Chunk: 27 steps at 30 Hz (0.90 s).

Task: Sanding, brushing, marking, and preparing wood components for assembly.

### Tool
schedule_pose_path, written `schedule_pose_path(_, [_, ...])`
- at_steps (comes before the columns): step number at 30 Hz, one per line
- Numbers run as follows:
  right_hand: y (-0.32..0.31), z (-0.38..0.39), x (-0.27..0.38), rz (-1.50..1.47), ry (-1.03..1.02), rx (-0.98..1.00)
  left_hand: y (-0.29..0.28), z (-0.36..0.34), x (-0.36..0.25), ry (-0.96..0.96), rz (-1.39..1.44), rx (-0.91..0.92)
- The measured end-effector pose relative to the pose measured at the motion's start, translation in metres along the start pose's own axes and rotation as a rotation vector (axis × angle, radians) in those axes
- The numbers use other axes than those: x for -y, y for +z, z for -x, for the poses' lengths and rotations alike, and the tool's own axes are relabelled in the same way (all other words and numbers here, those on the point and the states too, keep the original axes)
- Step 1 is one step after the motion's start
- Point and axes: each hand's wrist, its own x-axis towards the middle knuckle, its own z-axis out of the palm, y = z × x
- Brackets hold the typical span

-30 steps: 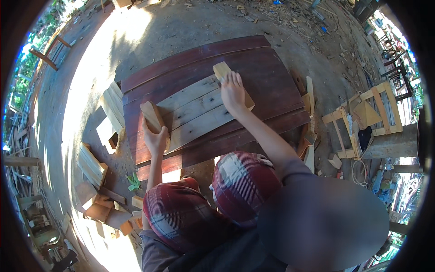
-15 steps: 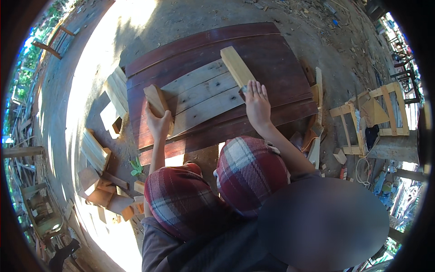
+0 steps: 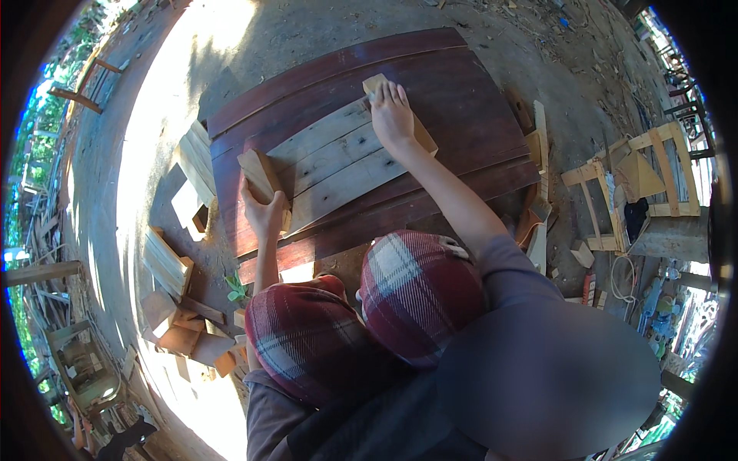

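My left hand (image 3: pixel 263 213) is wrapped around the near part of a light wooden block (image 3: pixel 261 170) at the left end of a weathered grey plank panel (image 3: pixel 338 161). Across the panel's right end lies a second wooden block (image 3: pixel 424 137). My right hand (image 3: pixel 391 119) presses down near its far end, fingers bent over the top. A small dark sheet, which looks like sandpaper, is hidden beneath that hand now but showed at its fingers a moment earlier. Panel and blocks rest on a dark red wooden tabletop (image 3: pixel 477 115).
Wood offcuts (image 3: pixel 181 330) are piled on the ground at the left, near longer boards (image 3: pixel 197 161). A slatted wooden frame (image 3: pixel 665 177) stands at the right, with a looped cord (image 3: pixel 626 280) close by. My knees in a checked cloth (image 3: pixel 423 292) are against the near side.
My right hand has slid away from me along the right block, from its near end to its far end. The left hand keeps its hold on the left block.
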Motion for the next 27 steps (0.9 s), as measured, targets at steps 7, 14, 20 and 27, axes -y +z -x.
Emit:
schedule_pose_path(7, [-0.074, 0.123, -0.035, -0.035, -0.038, 0.041, -0.008, 0.003, -0.001, -0.013, -0.026, -0.026])
schedule_pose_path(14, [-0.071, 0.096, -0.059, -0.261, -0.169, 0.026, -0.006, 0.002, -0.003, -0.037, -0.032, -0.043])
schedule_pose_path(20, [-0.061, 0.077, -0.054, -0.301, -0.18, 0.085, -0.007, 0.002, -0.001, -0.031, -0.068, -0.06])
schedule_pose_path(27, [-0.057, 0.079, -0.042, -0.29, -0.055, -0.027, -0.004, 0.004, -0.001, -0.028, -0.091, -0.084])
